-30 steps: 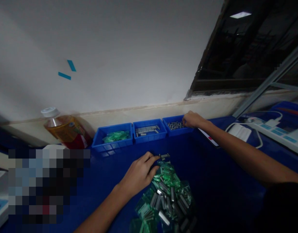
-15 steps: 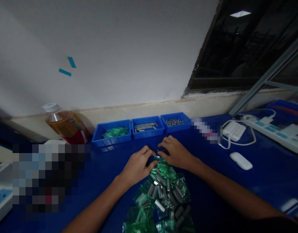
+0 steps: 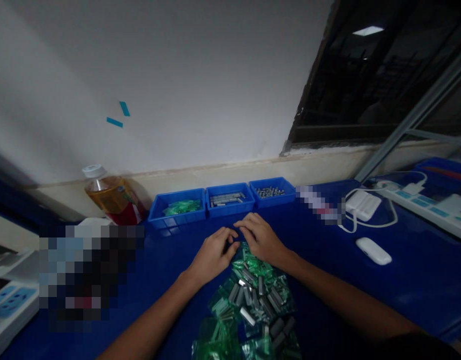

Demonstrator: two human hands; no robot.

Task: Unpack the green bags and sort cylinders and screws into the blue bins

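My left hand (image 3: 212, 254) and my right hand (image 3: 261, 239) meet at the far end of a pile of green plastic bags (image 3: 249, 262). The fingers of both are bent in a pinch, the tips almost touching. Whatever is between them is too small and dark to make out. Grey metal bars (image 3: 261, 286) lie loose on the bags. Thin metal pieces show through some of the green plastic (image 3: 220, 332). Behind my hands stand a blue bin of green bags (image 3: 155, 220), a blue bin of metal bars (image 3: 230, 207) and a blue bin of small metal parts (image 3: 275, 200).
A bottle (image 3: 116, 197) stands by the wall at the left, near a blurred-out area. To the right on the blue table (image 3: 320, 270) lie a white case (image 3: 373, 251), a white charger with cable (image 3: 363, 204) and a power strip (image 3: 429, 207).
My right hand's fingers have shifted slightly left, over toward my left fingertips. The view has turned a little, so the bottle and bins sit farther right. The pile looks the same.
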